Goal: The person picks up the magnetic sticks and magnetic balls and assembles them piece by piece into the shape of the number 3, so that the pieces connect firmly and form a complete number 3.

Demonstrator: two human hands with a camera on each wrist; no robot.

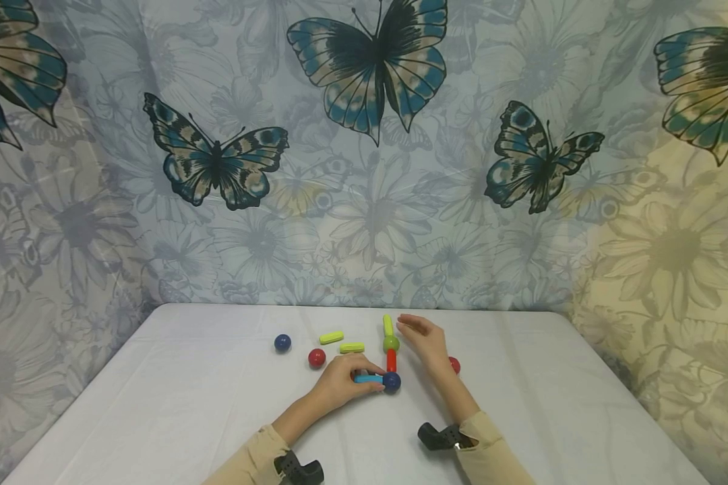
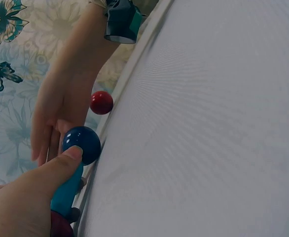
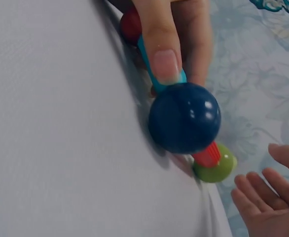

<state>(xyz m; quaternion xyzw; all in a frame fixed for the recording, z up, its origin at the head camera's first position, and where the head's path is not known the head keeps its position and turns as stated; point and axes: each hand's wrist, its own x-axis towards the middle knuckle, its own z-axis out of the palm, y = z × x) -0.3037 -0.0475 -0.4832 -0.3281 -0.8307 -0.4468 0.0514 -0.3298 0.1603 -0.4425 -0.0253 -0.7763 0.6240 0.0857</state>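
My left hand grips a light blue stick, its thumb reaching onto the dark blue ball at the stick's right end. A dark red ball shows at the stick's other end, partly hidden by the hand. From the blue ball a red stick runs away to a green ball, with a yellow-green stick beyond it, all in one line. My right hand is held just right of the green ball, fingers loosely extended, holding nothing.
Left of the chain lie two loose yellow-green sticks, a red ball and a blue ball. Another red ball sits beyond my right wrist. A butterfly-print curtain hangs behind the white table.
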